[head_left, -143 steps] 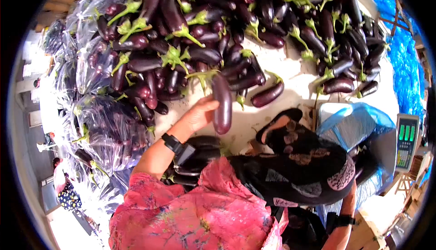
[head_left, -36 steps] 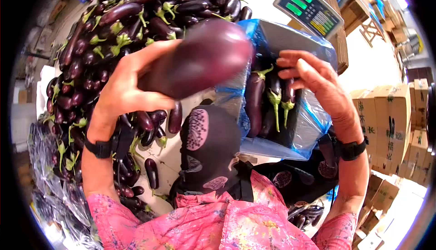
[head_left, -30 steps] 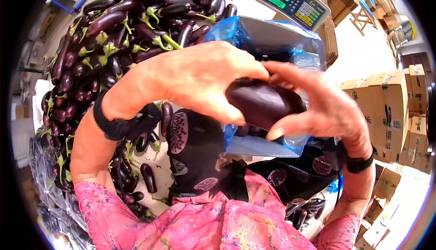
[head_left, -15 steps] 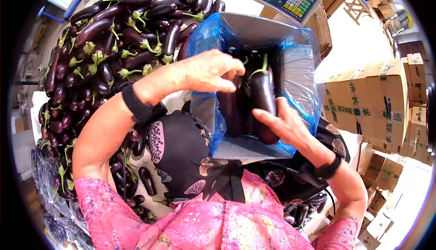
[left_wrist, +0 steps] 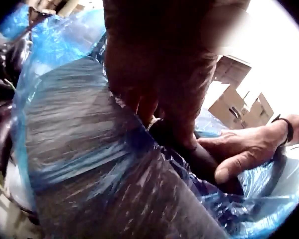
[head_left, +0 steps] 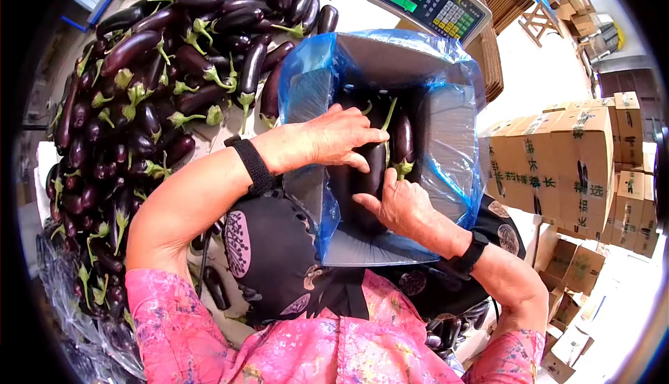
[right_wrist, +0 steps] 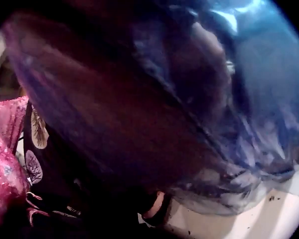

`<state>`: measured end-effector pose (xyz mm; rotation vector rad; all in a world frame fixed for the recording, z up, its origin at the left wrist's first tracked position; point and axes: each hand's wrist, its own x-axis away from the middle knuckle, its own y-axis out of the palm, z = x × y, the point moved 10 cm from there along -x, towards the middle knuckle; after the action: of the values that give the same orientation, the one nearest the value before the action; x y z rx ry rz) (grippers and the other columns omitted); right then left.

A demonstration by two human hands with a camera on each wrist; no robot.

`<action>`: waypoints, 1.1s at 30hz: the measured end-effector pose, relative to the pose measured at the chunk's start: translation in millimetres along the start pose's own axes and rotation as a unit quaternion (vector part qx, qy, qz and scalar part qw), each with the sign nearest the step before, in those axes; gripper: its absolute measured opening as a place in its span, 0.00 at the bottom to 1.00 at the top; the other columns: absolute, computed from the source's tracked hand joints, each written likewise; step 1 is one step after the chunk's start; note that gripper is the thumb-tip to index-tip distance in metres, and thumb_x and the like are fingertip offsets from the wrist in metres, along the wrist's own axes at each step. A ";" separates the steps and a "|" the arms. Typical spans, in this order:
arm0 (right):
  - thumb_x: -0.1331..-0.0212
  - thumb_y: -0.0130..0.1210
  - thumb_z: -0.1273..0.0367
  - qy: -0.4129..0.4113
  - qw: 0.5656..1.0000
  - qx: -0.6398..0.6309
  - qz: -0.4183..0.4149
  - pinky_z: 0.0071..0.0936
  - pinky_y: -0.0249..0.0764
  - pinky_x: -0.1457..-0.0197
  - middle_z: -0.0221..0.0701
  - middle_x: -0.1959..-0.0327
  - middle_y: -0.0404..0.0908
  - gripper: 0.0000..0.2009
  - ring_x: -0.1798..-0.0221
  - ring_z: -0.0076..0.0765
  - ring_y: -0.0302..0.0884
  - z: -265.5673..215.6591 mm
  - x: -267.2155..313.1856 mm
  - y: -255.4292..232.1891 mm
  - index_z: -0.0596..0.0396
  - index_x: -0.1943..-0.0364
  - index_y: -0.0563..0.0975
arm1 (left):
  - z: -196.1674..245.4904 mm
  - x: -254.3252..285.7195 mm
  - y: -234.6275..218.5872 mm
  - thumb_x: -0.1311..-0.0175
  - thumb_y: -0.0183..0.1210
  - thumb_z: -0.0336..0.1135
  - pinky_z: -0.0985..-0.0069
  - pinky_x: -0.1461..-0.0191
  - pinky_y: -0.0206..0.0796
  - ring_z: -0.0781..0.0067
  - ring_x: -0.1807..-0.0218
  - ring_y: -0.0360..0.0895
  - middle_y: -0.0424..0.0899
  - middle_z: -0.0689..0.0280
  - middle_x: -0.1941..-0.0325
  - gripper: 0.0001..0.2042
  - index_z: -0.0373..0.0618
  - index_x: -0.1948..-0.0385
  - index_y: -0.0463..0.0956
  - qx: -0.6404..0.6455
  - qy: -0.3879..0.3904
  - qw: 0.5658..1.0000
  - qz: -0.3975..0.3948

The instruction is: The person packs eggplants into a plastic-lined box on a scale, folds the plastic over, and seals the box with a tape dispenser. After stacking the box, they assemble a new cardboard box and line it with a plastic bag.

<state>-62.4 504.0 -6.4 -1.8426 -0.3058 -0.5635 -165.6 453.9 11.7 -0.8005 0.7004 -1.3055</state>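
Note:
In the head view, the left hand reaches into a film-lined box, its fingers and thumb gripping the stem end of a dark eggplant. Around that eggplant's lower part, the right hand has its thumb and fingers. A second eggplant lies beside it, green cap toward the right hand. The left wrist view shows both the left hand and the right hand on the eggplant; shadow hides some fingertips. Blue film and a dark box side fill most of the right wrist view.
A large eggplant pile lies left of the box. Behind the box stands a scale display, with stacked flat cardboard beside it. Printed cartons stand at the right. The person's patterned clothing borders the box's near left side.
The hands brought a large eggplant from the pile side to the box. Since half a second ago, the left hand has moved onto an eggplant inside, and the right hand has shifted slightly left.

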 end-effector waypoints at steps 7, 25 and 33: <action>0.36 0.49 0.36 -0.008 1.000 -0.019 0.010 0.52 0.79 0.66 0.55 0.77 0.81 0.39 0.68 0.65 0.83 7.5 1.8 1.7 0.69 0.57 0.69 | -5.6 -2.6 0.2 0.46 0.69 0.55 0.56 0.46 0.64 0.53 0.46 0.74 0.81 0.60 0.55 0.34 0.58 0.35 0.72 0.033 -0.018 0.999 -0.009; 0.40 0.63 0.57 -0.120 0.993 -0.011 0.000 0.45 0.79 0.69 0.45 0.73 0.82 0.19 0.69 0.53 0.85 -7.3 44.8 -39.3 0.61 0.64 0.74 | -3.8 13.3 -53.1 0.39 0.66 0.40 0.61 0.39 0.69 0.50 0.46 0.77 0.82 0.52 0.49 0.24 0.41 0.41 0.76 0.106 -0.035 0.989 0.093; 0.43 0.62 0.60 -0.202 0.979 -0.008 0.032 0.40 0.79 0.68 0.37 0.72 0.79 0.15 0.68 0.45 0.83 -20.0 64.6 -67.2 0.58 0.66 0.75 | 3.3 18.9 -77.5 0.42 0.67 0.30 0.63 0.43 0.72 0.52 0.48 0.81 0.83 0.53 0.51 0.20 0.39 0.46 0.79 0.127 -0.051 0.983 0.122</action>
<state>-43.6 503.7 87.1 -1.9673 -0.5110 -0.1417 -202.9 429.3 77.9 -0.5510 0.5188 -1.0964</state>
